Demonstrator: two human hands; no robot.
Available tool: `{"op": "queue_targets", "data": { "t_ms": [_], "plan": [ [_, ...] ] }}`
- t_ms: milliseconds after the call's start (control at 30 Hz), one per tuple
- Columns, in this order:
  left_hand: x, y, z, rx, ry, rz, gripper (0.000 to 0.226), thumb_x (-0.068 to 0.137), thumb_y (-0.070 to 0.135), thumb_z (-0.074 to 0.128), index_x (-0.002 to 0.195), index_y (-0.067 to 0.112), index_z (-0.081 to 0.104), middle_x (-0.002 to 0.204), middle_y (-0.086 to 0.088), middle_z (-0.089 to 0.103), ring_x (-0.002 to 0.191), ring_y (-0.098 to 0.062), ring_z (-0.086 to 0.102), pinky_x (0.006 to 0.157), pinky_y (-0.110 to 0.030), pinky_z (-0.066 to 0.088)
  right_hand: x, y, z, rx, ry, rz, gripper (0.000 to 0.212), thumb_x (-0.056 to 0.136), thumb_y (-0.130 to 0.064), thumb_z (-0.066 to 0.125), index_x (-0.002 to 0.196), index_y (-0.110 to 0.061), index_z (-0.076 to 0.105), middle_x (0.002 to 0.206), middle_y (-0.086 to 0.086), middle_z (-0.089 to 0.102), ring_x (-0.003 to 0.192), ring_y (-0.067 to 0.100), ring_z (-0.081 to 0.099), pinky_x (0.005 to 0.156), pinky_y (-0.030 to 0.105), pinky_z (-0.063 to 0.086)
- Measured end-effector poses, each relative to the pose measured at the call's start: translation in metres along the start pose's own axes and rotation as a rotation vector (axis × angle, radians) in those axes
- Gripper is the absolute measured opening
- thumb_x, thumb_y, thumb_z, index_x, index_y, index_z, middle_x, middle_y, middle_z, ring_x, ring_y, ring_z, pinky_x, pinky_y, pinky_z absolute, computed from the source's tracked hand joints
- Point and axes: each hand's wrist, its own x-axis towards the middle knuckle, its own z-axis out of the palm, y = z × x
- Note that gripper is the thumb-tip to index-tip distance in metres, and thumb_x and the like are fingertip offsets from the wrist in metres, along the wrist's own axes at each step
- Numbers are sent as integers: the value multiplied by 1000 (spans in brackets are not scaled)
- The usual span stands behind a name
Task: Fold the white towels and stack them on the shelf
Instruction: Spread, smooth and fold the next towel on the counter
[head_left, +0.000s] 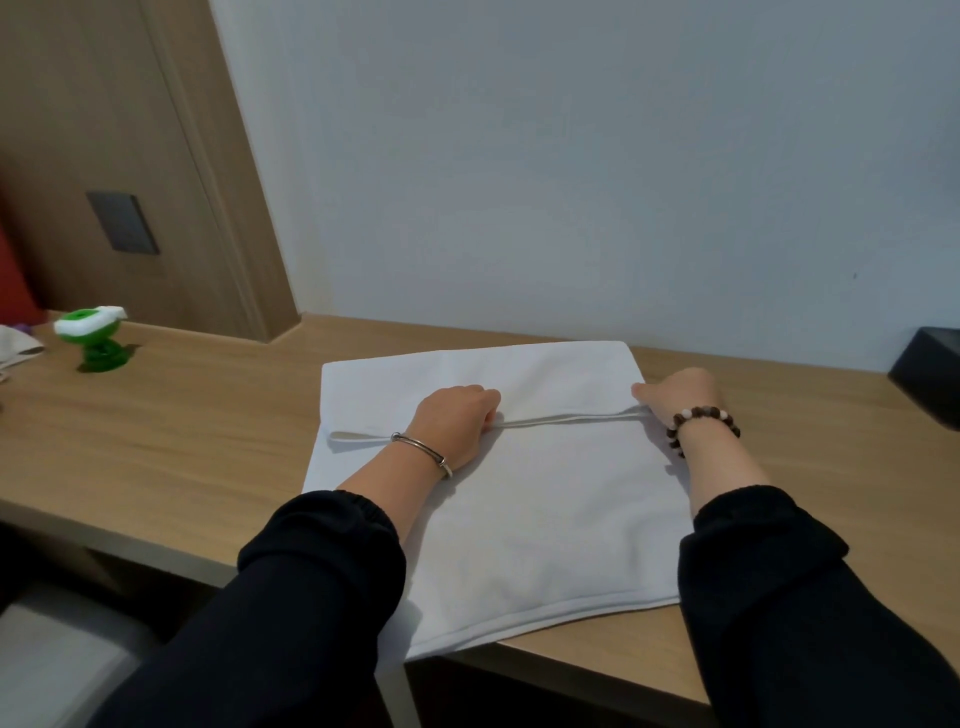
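White towel (545, 519) lies spread on the wooden desk (182, 426). Its near edge hangs just over the desk's front, and a folded hem runs across its middle. The left hand (457, 421) curls its fingers (483, 399) around that hem, and the right hand (675, 395) pinches the hem's right end. The 2 wrists wear a metal bangle (421, 449) and a bead bracelet (701, 415). A green toy (93, 338) stands well to the left, and a black box (930, 374) sits at the far right.
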Motion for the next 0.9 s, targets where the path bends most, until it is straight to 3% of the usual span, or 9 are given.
{"op": "queue_targets", "data": {
  "t_ms": [267, 500, 600, 667, 767, 833, 900],
  "plan": [
    [1, -1, -7, 15, -45, 6, 12, 93, 20, 44, 83, 16, 49, 93, -6, 59, 83, -30, 54, 65, -34, 39, -6, 2, 5, -126, 41, -24, 29, 83, -11, 57, 57, -5, 45, 55, 8, 44, 50, 22, 42, 47, 22, 31],
    [0, -13, -13, 137, -89, 75, 17, 88, 6, 41, 94, 17, 53, 97, -1, 56, 94, -23, 50, 63, -31, 36, -10, 0, 11, -251, 105, -74, 29, 86, -6, 49, 57, -7, 44, 57, 7, 46, 50, 22, 44, 48, 24, 33],
    [0, -15, -9, 97, -75, 41, 14, 90, 9, 43, 90, 19, 52, 97, 0, 56, 94, -22, 49, 64, -31, 36, -16, -7, 9, -329, 121, -113, 8, 88, -9, 51, 82, -5, 54, 91, 13, 54, 77, 28, 55, 62, 32, 44],
    [-2, -15, -7, 60, -62, 19, 13, 89, 10, 44, 85, 21, 48, 95, -1, 57, 92, -22, 49, 63, -31, 36, -19, -12, 11, -486, 216, -207, 29, 87, -8, 53, 116, -7, 50, 123, 14, 45, 109, 32, 48, 81, 39, 44],
    [-5, -13, -5, 26, -37, -1, 14, 90, 13, 45, 81, 23, 45, 93, -1, 58, 90, -22, 49, 63, -31, 35, -25, -29, 25, -600, 191, -419, 60, 88, -4, 49, 143, -14, 28, 152, 14, 19, 137, 34, 23, 109, 43, 25],
    [-6, -13, -4, 3, -25, -10, 11, 90, 13, 46, 83, 20, 50, 93, -1, 58, 90, -22, 49, 63, -32, 36, -27, -47, 42, -586, 75, -525, 61, 94, -10, 43, 149, -15, 17, 159, 8, 3, 145, 29, 8, 116, 45, 12],
    [-8, -14, -5, -13, -22, -15, 11, 89, 11, 46, 86, 17, 55, 94, -1, 58, 90, -22, 49, 63, -31, 37, -30, -66, 59, -497, -47, -562, 55, 98, -16, 35, 149, -14, 16, 160, 5, 5, 146, 25, 6, 117, 47, 11]
  ]
}}
